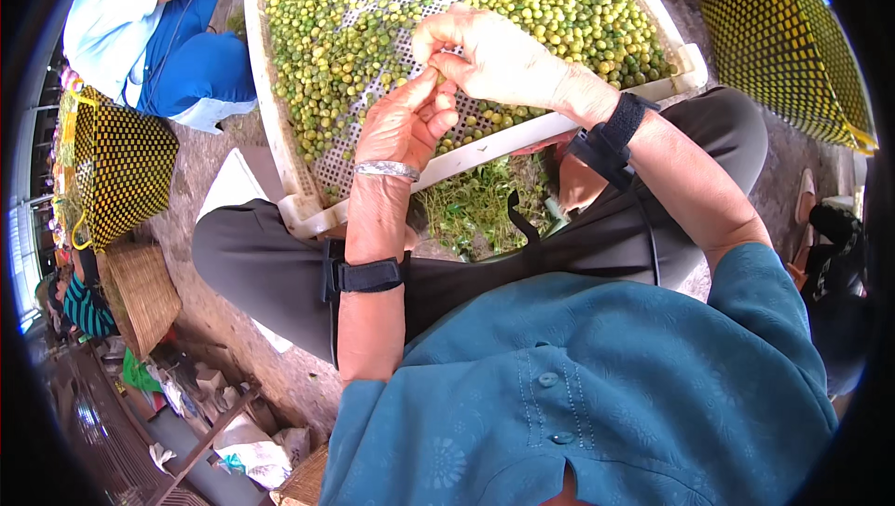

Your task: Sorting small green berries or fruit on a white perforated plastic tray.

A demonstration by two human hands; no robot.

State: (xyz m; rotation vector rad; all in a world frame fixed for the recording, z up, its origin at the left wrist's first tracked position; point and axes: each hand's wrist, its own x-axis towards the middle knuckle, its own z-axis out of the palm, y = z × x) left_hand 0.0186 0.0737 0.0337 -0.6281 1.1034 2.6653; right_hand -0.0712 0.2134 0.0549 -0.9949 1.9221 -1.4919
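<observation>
A white perforated plastic tray (pixel 470 167) lies before me, with many small round yellow-green fruits (pixel 573 16) spread over its mesh. Above its near part, my two hands meet at the fingertips. My left hand (pixel 404 125), with a pale bangle at the wrist, pinches a small greenish fruit (pixel 440 78) between thumb and fingers; most of it is hidden. My right hand (pixel 493 58) comes in from the right, its thumb and forefinger bent close against that same spot. Whether the right fingertips grip anything is hidden.
Green stems and leaves (pixel 482 209) lie on the ground between my legs. At left, another person in blue trousers (pixel 203 69) sits by the tray, near a yellow-black woven basket (pixel 129 163). A similar basket (pixel 786 51) stands at right. A tan woven basket (pixel 143 296) is lower left.
</observation>
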